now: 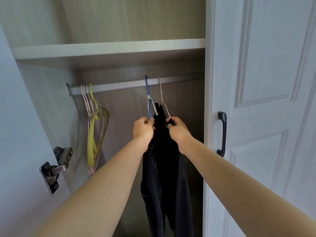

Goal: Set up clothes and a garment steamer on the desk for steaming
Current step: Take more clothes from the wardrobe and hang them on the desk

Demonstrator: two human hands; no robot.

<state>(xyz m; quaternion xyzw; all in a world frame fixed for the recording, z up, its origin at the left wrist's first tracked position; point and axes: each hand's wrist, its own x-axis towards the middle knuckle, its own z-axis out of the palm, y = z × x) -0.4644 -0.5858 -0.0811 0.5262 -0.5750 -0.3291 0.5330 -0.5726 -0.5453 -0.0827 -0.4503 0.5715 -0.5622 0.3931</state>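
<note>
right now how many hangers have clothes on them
2: blue hanger above the left hand, pink hanger above the right hand, both on the rail. More may be hidden.

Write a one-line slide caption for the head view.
At the wardrobe rail, the left hand and right hand grip dark garments hanging from a blue hanger and a pink hanger.

The rail (119, 85) is smooth, satin-finished metal, and the dark clothes (168, 168) hanging from it are soft, matt cloth. Above the rail the shelf (109, 48) shows a pale, matt wood grain. Below the rail's left end the yellow hangers (90, 146) look smooth and coated, and the hinge (57, 168) is shiny metal.
</note>
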